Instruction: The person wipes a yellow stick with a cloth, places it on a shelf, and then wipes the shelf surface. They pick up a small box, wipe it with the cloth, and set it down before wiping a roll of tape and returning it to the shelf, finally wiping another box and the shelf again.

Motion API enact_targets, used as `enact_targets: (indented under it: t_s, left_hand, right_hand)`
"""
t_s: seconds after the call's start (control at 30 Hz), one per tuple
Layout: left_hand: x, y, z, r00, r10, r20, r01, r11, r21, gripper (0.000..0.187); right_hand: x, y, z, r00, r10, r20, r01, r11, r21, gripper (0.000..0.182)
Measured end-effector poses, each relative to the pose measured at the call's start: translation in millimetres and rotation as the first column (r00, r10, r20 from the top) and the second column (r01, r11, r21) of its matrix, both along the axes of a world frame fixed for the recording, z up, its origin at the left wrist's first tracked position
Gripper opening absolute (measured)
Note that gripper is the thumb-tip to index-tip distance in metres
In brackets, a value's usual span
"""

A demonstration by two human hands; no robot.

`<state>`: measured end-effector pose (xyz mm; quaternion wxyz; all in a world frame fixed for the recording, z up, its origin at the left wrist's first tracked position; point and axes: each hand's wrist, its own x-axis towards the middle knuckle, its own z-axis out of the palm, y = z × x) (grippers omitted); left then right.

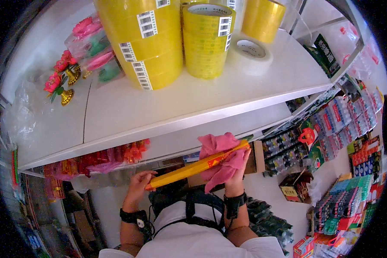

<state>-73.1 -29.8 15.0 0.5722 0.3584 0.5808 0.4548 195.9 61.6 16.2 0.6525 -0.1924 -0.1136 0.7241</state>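
A long, narrow yellow box [182, 172] with a red mark on its side slants up to the right in front of my body. My left hand [141, 181] is closed on its lower left end. My right hand [238, 174] is closed around a pink cloth [215, 146] near the upper right end. Part of the cloth lies over and under the box there, and some of it hangs below. The cloth hides some of my right fingers.
A white shelf [193, 96] edge runs just beyond my hands. On it stand yellow tape rolls [148, 43], a clear tape roll [251, 56] and pink flower ornaments [56, 84]. Red packets [94, 161] fill the lower left shelf. Bottle packs [331, 120] and a carton [296, 187] are on the right.
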Motion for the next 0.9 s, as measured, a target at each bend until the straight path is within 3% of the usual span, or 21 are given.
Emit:
enact_targets:
  t_s: [0.17,0.3,0.37,0.47,0.57,0.77,0.87,0.9]
  left_hand:
    - [1.0,0.8,-6.5,0.995,0.092,0.034,-0.092,0.996,-0.015,0.026]
    - [-2.0,0.1,-6.2,0.996,0.036,0.086,-0.037,0.999,0.014,0.027]
    - [-1.5,-2.2,-7.0,0.983,0.037,0.182,-0.056,0.993,0.1,0.026]
    - [2.5,-4.5,-5.4,0.984,0.023,0.175,-0.061,0.974,0.217,0.024]
    - [0.5,-5.1,-7.0,0.989,0.054,0.137,-0.08,0.977,0.197,0.022]
    - [0.6,-5.7,4.0,0.982,0.186,0.032,-0.188,0.977,0.097,0.02]
    - [-8.9,-4.9,-6.7,0.99,0.131,0.059,-0.137,0.986,0.098,0.022]
    - [-6.7,-4.4,-2.2,0.99,0.131,0.059,-0.136,0.986,0.098,0.022]
  right_hand:
    - [2.2,1.6,-4.7,0.998,-0.017,-0.059,0.016,1.0,-0.013,0.054]
    - [4.3,3.7,-13.2,0.999,-0.046,-0.013,0.046,0.999,-0.02,0.051]
    - [6.0,3.5,-16.8,0.998,-0.064,0.004,0.064,0.997,-0.031,0.049]
    - [5.1,3.2,-10.7,0.996,-0.093,0.01,0.092,0.995,0.032,0.043]
    - [0.5,0.5,-5.2,0.975,-0.169,0.144,0.166,0.986,0.035,0.04]
    - [-0.5,-6.9,-15.2,0.996,0.049,0.068,-0.043,0.995,-0.088,0.037]
    - [-1.9,-11.9,-26.7,0.987,0.134,0.09,-0.124,0.986,-0.108,0.049]
    - [-7.8,-16.3,-22.5,0.966,0.18,0.187,-0.163,0.981,-0.104,0.049]
